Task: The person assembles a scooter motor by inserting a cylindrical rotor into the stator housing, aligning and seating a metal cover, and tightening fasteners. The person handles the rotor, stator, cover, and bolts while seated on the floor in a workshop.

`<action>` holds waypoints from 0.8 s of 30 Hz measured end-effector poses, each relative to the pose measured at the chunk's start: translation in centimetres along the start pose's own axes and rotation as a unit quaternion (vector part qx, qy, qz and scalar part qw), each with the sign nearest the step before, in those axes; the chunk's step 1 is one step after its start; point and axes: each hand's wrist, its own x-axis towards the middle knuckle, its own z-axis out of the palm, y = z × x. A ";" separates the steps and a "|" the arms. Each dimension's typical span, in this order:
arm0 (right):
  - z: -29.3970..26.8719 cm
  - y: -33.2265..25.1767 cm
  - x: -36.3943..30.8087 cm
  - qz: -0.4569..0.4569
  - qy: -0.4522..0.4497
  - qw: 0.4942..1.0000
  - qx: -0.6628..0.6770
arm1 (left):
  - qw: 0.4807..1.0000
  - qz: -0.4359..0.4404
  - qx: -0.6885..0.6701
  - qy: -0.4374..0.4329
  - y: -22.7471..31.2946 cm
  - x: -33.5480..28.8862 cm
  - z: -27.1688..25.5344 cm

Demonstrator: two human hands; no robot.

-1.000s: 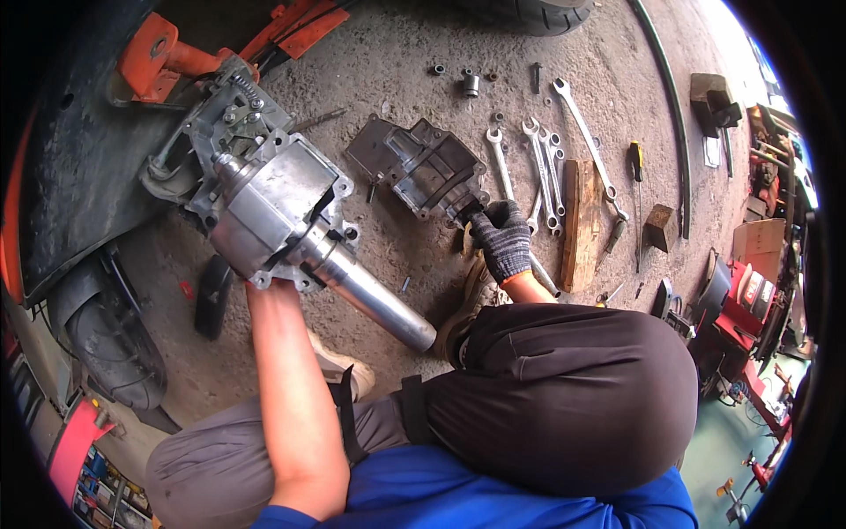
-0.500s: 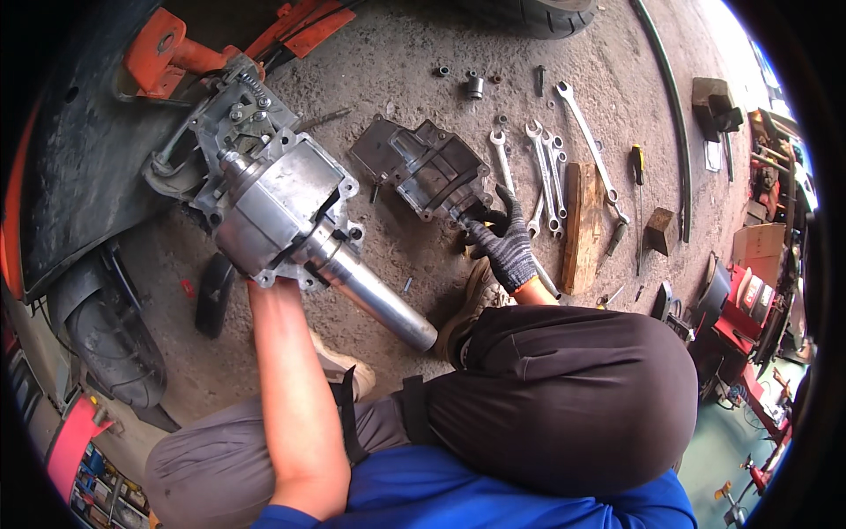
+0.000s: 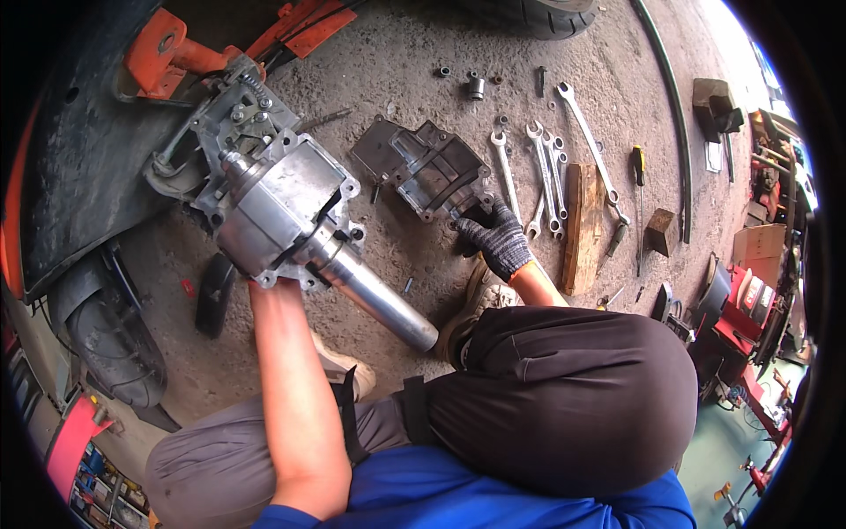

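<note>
A large silver metal housing [image 3: 286,198] with a shaft tube [image 3: 379,295] pointing down to the right sits at the left. My bare left forearm reaches up to its near edge; the left hand itself is hidden behind the housing. My right hand [image 3: 502,245], in a grey-black knit glove, is closed on the near right end of a smaller dark metal housing cover [image 3: 432,167]. That cover lies on the rough ground right of the silver housing. Several combination wrenches [image 3: 540,176] and a wood block [image 3: 582,225] lie beyond the glove.
Sockets [image 3: 476,86] and a bolt [image 3: 541,81] lie farther off. A screwdriver [image 3: 638,163] and an angled metal piece [image 3: 659,231] are at the right. Orange metal brackets [image 3: 163,53] stand at the far left, a tire [image 3: 538,13] at the far edge.
My right hand has drawn its fingers in around the end of the dark cover, where its raised fingers were spread before. The left forearm and both housings look unmoved.
</note>
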 end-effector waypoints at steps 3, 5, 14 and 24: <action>-0.6 1.4 0.6 0.015 0.000 1.000 -0.021 | 1.000 -0.017 -0.017 -0.010 0.4 0.2 0.2; -0.7 1.7 0.6 0.001 0.005 1.000 -0.004 | 0.998 -0.037 -0.049 -0.015 1.0 0.2 0.5; -1.8 0.6 0.6 -0.013 -0.049 0.995 0.087 | 0.993 -0.074 -0.086 -0.027 1.9 0.3 0.7; -1.6 2.2 1.0 -0.037 -0.018 0.993 0.109 | 0.987 -0.113 -0.110 -0.042 2.2 0.3 0.6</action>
